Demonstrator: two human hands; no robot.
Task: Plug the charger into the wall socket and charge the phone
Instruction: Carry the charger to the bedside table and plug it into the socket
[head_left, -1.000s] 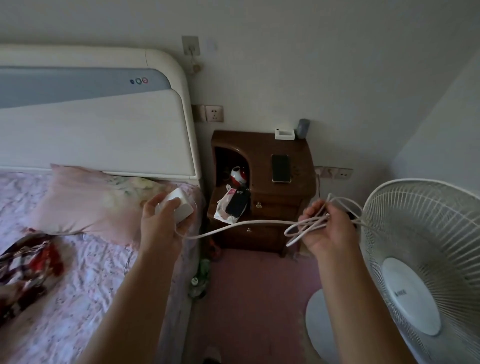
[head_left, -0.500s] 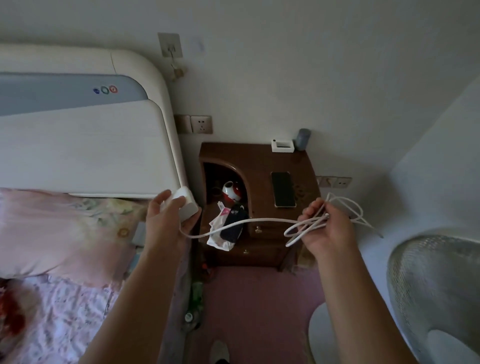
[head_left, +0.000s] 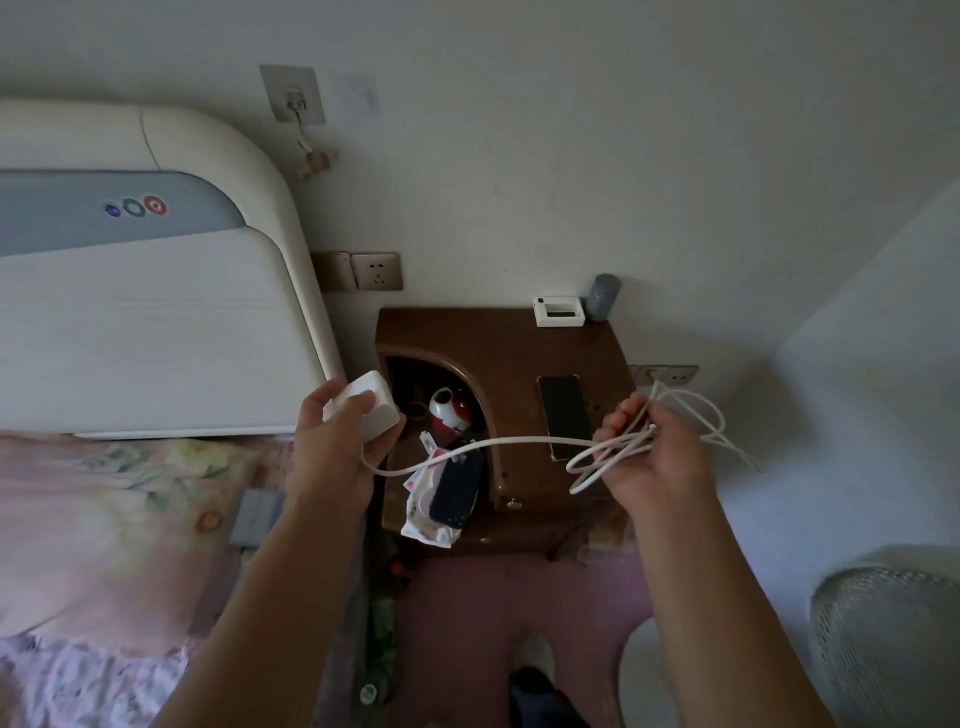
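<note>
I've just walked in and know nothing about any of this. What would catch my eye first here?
Two bare arms reach out from the bottom: the left hand grips a white charger block, and the right hand holds a loose bundle of white cable that runs between them. Just beyond, a dark phone lies flat on a brown nightstand. A free wall socket sits above, beside the bed's headboard.

Two bare forearms, no sleeves down to the lower frame edge. No rings, watch or bands on the left hand (head_left: 332, 447) or right hand (head_left: 660, 457). Below, between the forearms, a dark shoe toe (head_left: 540, 691), blurred.
</note>
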